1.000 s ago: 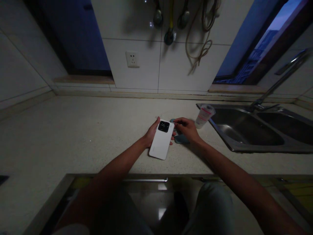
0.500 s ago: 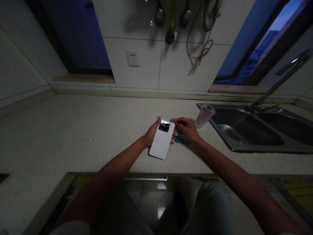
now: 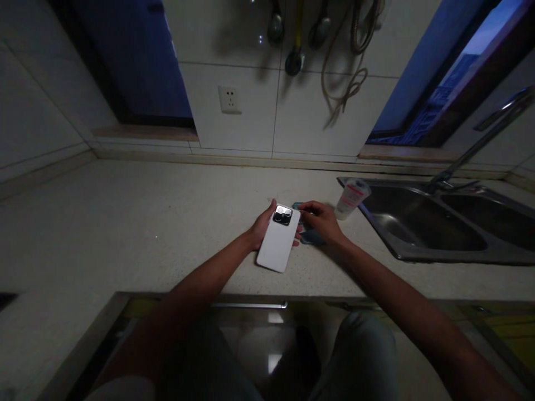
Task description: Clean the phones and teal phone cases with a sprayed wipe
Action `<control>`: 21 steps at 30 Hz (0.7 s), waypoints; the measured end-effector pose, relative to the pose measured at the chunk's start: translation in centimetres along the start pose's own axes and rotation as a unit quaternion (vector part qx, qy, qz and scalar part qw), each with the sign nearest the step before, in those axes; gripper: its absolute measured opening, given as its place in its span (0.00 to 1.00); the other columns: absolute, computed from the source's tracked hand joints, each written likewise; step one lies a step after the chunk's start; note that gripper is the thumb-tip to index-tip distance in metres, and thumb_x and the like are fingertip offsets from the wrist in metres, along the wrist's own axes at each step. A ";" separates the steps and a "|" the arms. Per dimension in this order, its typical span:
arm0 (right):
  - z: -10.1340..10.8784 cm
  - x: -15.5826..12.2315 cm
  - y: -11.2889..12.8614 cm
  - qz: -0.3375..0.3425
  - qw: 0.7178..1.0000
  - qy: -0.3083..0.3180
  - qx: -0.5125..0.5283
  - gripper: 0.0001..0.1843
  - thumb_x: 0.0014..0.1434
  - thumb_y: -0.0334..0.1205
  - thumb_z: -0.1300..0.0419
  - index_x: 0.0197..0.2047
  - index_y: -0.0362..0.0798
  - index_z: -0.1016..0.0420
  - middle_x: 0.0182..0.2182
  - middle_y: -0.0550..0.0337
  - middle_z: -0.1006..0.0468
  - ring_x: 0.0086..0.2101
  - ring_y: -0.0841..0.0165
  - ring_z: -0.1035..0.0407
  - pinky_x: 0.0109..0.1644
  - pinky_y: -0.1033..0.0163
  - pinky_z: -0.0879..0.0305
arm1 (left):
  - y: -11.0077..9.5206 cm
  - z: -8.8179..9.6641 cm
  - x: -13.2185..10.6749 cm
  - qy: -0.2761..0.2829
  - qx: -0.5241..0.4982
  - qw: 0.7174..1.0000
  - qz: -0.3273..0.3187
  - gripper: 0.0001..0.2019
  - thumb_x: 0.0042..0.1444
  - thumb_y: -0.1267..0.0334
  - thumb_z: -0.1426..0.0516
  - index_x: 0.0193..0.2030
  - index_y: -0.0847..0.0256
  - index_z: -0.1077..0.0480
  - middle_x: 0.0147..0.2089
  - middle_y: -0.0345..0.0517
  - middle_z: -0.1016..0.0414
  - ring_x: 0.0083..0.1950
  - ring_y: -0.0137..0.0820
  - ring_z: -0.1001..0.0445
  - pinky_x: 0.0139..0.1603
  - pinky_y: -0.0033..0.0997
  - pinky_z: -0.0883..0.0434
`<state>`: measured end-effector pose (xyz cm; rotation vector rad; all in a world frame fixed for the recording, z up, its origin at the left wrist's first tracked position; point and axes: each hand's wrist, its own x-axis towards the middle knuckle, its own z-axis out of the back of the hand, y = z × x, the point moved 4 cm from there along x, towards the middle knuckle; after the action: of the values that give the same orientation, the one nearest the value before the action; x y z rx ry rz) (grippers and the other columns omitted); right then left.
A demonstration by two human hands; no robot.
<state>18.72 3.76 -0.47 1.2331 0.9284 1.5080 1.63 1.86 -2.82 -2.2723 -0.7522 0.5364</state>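
Observation:
My left hand (image 3: 259, 227) grips a white phone (image 3: 278, 239) from underneath, back side up, with its dark camera block toward the wall. The phone hovers just over the pale countertop (image 3: 125, 223). Right beside it my right hand (image 3: 320, 220) rests with curled fingers on a dark teal phone case (image 3: 310, 237) that lies flat on the counter. The case is mostly hidden under that hand. The two hands are almost touching.
A white tube with a pink label (image 3: 350, 198) lies at the sink's left rim. The steel double sink (image 3: 422, 225) and tap (image 3: 480, 142) fill the right. A wall socket (image 3: 229, 99), hanging utensils (image 3: 293, 39) and a coiled hose (image 3: 349, 72) are on the tiled wall. The counter's front edge (image 3: 251, 295) runs below my hands.
The phone has tilted slightly in my left hand, so its camera block catches more light. My right hand stays on the case. The view has shifted a little.

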 end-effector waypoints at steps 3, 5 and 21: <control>0.0 0.0 -0.1 -0.007 1.000 0.005 0.002 0.13 0.48 0.47 0.33 0.37 0.50 0.20 0.33 0.57 0.18 0.32 0.64 0.26 0.36 0.57 0.29 | -0.1 -0.1 -0.1 -0.012 0.004 1.000 -0.003 0.43 0.64 0.31 0.63 0.54 0.70 0.28 0.40 0.63 0.18 0.37 0.44 0.18 0.41 0.46 0.22; -0.1 0.0 -0.2 -0.005 1.000 0.005 0.002 0.13 0.48 0.47 0.32 0.37 0.50 0.20 0.33 0.57 0.18 0.32 0.64 0.26 0.35 0.57 0.29 | -0.4 -0.2 -0.2 -0.024 0.004 1.000 -0.010 0.43 0.65 0.32 0.65 0.55 0.70 0.28 0.40 0.62 0.18 0.36 0.43 0.18 0.40 0.45 0.22; -0.2 0.3 -0.6 0.023 1.000 0.006 -0.004 0.15 0.48 0.48 0.33 0.36 0.48 0.19 0.33 0.56 0.18 0.33 0.63 0.26 0.38 0.57 0.29 | -5.4 1.2 -2.6 -0.198 0.025 0.964 -0.173 0.22 0.55 0.45 0.46 0.43 0.63 0.27 0.36 0.51 0.23 0.34 0.34 0.25 0.27 0.30 0.30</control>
<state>18.61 4.23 -1.04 1.2473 0.9064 1.5559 -2.94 3.97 0.62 -1.9434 -1.2867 0.8384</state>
